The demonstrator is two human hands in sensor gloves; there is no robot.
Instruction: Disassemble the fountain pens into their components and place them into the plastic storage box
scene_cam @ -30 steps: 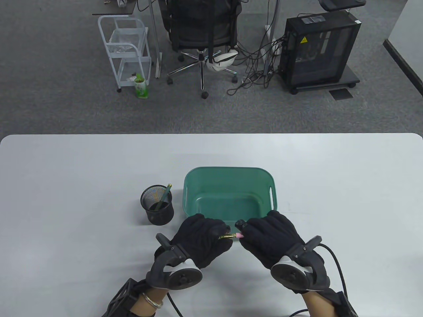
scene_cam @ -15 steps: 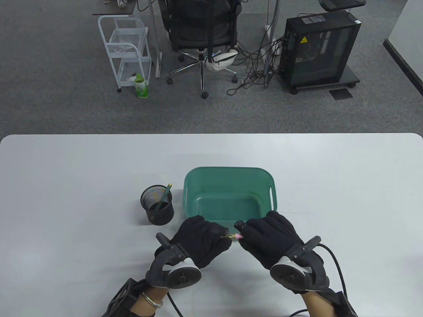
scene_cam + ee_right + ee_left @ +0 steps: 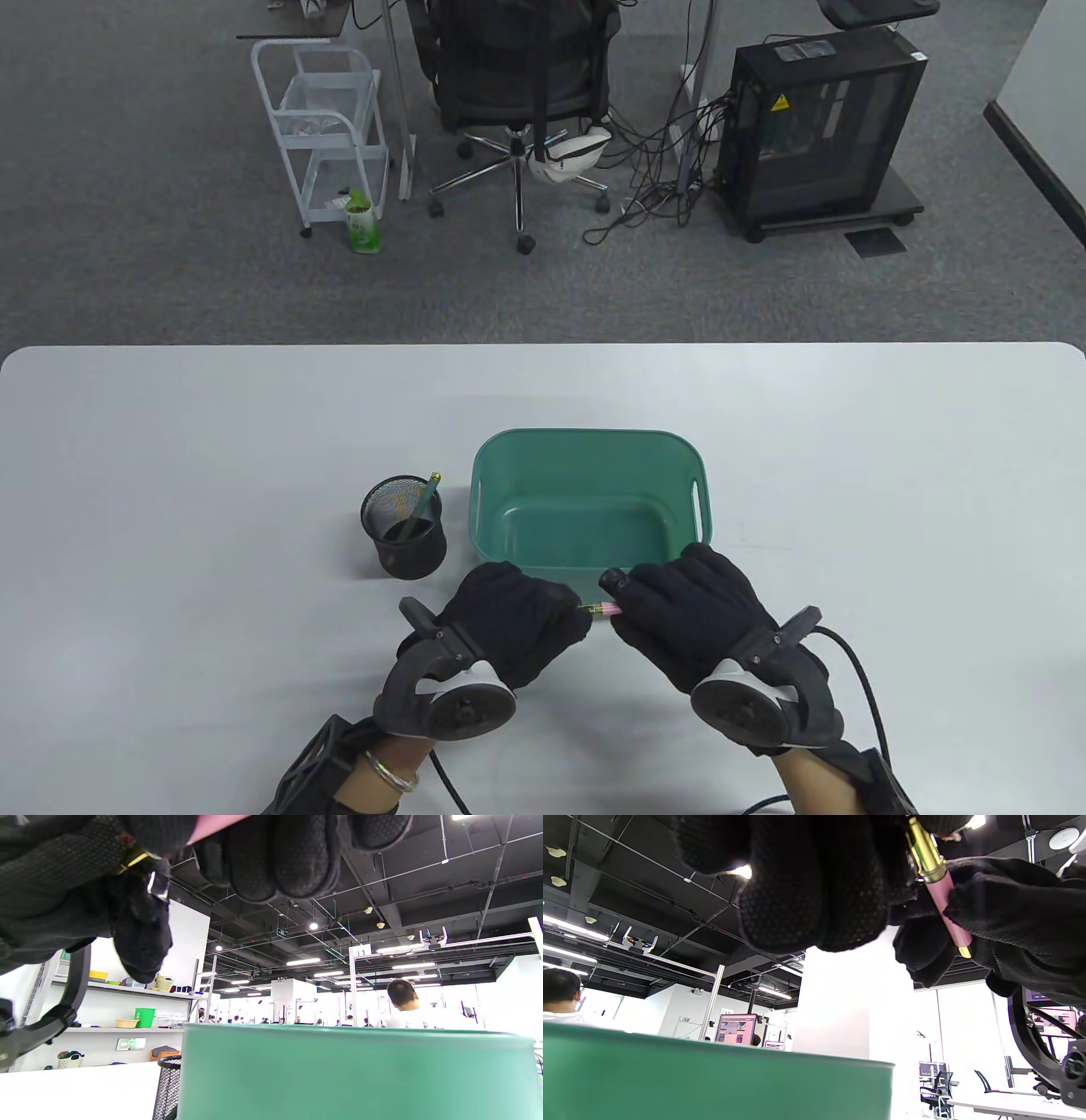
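Note:
A pink fountain pen (image 3: 601, 608) with gold fittings hangs between both gloved hands just in front of the green plastic box (image 3: 691, 463). My left hand (image 3: 517, 618) grips its gold end, and my right hand (image 3: 670, 607) grips the pink barrel (image 3: 946, 910). In the left wrist view the gold collar (image 3: 925, 851) shows beside my left fingers (image 3: 814, 887). The right wrist view catches only a sliver of pink (image 3: 212, 825) among my right fingers (image 3: 275, 853). A green pen (image 3: 422, 506) stands in the black mesh cup (image 3: 405, 528).
The mesh cup stands just left of the green box, whose near wall (image 3: 352, 1073) fills the lower part of both wrist views. Beyond the table's far edge are an office chair (image 3: 517, 93), a white cart (image 3: 322, 127) and a computer tower (image 3: 819, 127).
Less of the pen shows between the hands than a second ago; the left hand has edged slightly lower and rightward. The box and the cup have not moved.

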